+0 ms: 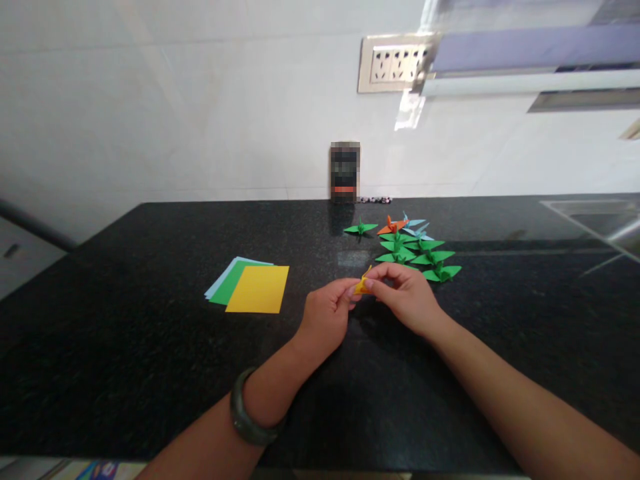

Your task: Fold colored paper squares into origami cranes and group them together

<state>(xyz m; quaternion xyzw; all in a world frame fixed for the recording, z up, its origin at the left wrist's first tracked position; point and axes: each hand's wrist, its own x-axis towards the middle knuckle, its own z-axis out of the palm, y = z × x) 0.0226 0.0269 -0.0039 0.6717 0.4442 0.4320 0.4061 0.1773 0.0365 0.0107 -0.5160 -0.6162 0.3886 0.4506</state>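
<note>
A small folded piece of yellow paper (362, 287) is pinched between both hands above the dark countertop. My left hand (330, 307) grips its left side with thumb and fingers. From the right, my right hand (406, 295) holds it between thumb and forefinger. A thin yellow point sticks up from the fold; the rest is partly covered by my fingers. Just beyond my right hand stand several green paper cranes (434, 259), with an orange paper crane (391, 227) and light blue ones (421, 233) behind them. One green crane (361, 229) sits apart to their left.
Left of my hands lies a fanned stack of square paper, with a yellow sheet (258, 289) over a green sheet (227, 285) and light blue. A phone-like object (345, 172), blurred out, leans on the wall at the back of the black countertop (125, 347). A socket panel (395, 65) is above.
</note>
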